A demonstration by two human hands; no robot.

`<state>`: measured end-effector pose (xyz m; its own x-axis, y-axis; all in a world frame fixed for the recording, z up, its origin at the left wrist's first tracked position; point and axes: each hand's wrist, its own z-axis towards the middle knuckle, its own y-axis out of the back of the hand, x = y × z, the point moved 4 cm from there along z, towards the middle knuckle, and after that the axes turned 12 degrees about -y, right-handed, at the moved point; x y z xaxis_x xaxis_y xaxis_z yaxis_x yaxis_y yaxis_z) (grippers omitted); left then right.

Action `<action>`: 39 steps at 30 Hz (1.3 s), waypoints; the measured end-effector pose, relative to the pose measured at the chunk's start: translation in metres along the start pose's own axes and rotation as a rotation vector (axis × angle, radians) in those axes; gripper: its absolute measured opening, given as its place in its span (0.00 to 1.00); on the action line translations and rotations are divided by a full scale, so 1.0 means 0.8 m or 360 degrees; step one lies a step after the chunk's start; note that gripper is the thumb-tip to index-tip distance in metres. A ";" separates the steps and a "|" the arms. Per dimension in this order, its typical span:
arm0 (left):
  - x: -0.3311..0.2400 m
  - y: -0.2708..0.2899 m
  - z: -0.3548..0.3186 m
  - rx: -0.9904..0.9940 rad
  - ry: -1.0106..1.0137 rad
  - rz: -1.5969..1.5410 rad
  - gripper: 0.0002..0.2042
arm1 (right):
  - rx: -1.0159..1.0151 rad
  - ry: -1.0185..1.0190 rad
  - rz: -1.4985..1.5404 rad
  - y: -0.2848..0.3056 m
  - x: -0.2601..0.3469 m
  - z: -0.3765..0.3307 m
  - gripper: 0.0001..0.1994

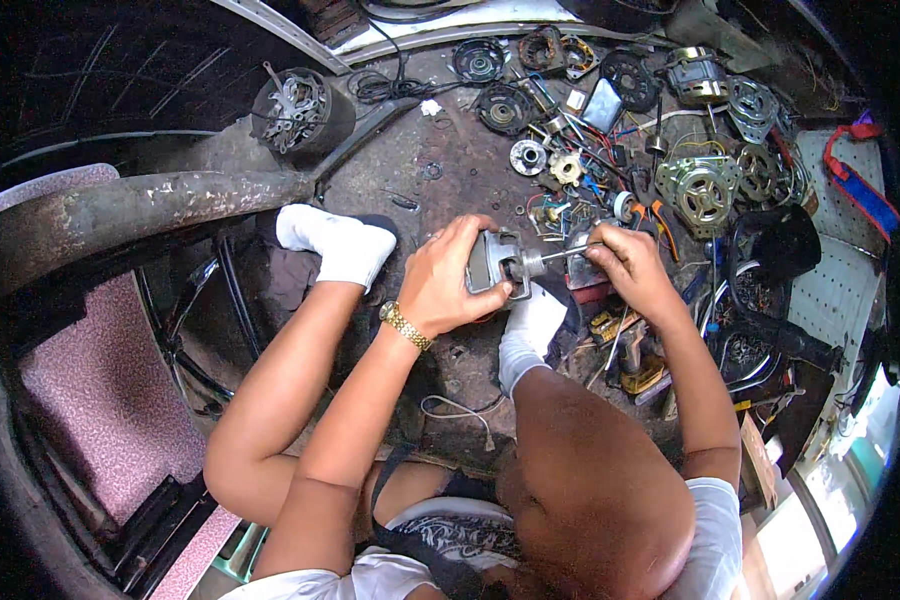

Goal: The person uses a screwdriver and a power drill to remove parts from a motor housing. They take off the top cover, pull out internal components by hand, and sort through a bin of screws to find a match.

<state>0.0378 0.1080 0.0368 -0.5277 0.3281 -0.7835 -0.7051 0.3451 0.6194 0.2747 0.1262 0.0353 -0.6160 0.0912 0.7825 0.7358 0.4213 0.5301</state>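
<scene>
My left hand (442, 275), with a gold-coloured watch (406, 327) on the wrist, grips a grey metal motor housing (490, 264) above the floor. A ribbed round collar (533, 263) sticks out of its right side. From that collar a thin metal rod (562, 256) runs to my right hand (625, 262), whose fingers are pinched around its far end. Whether the rod is part of the housing or a separate tool, I cannot tell. Just right of my right hand lie orange-handled pliers (664, 219).
Motor covers (700, 195), coils and loose small parts crowd the floor ahead and right. A yellow power drill (638, 363) lies by my right knee. A bucket of wrenches (303, 110) stands far left; a white plug cable (463, 407) lies between my legs.
</scene>
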 end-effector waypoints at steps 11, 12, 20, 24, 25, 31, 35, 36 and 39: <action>0.007 0.001 -0.006 -0.0041 -0.0054 -0.0034 0.29 | 0.0099 0.0075 -0.0202 0.003 0.009 0.002 0.10; 0.008 0.000 -0.007 -0.0032 -0.0030 -0.0039 0.29 | 0.0098 0.0079 -0.0227 0.002 0.011 0.004 0.10; 0.025 -0.011 -0.021 -0.0020 0.0038 -0.0176 0.30 | 0.0134 0.0146 -0.0186 -0.005 0.007 0.011 0.08; 0.048 -0.025 -0.043 -0.0186 0.0304 -0.0367 0.27 | -0.0144 0.0127 -0.0045 0.001 -0.008 0.017 0.08; 0.058 -0.035 -0.054 -0.0278 0.0415 -0.0452 0.26 | -0.0269 0.0077 0.0018 0.006 -0.019 0.019 0.08; 0.094 -0.111 -0.075 -0.1320 0.1549 -0.1222 0.29 | -0.0306 -0.0497 -0.1211 -0.031 -0.143 -0.028 0.23; 0.157 -0.157 -0.073 -0.1743 0.1990 -0.1326 0.35 | -0.0221 -0.0512 -0.1227 -0.056 -0.158 -0.040 0.21; 0.186 -0.156 -0.080 -0.1801 0.2058 -0.1288 0.36 | -0.0213 -0.0484 -0.1179 -0.067 -0.148 -0.032 0.21; 0.155 -0.184 -0.055 -0.1795 0.2226 -0.1412 0.31 | -0.0364 -0.0495 -0.0970 -0.055 -0.166 -0.053 0.22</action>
<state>0.0550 0.0593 -0.1536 0.5280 -0.5674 -0.6319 -0.5596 -0.7921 0.2438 0.3358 0.0573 -0.0780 -0.9624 0.1668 0.2144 0.2551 0.2828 0.9246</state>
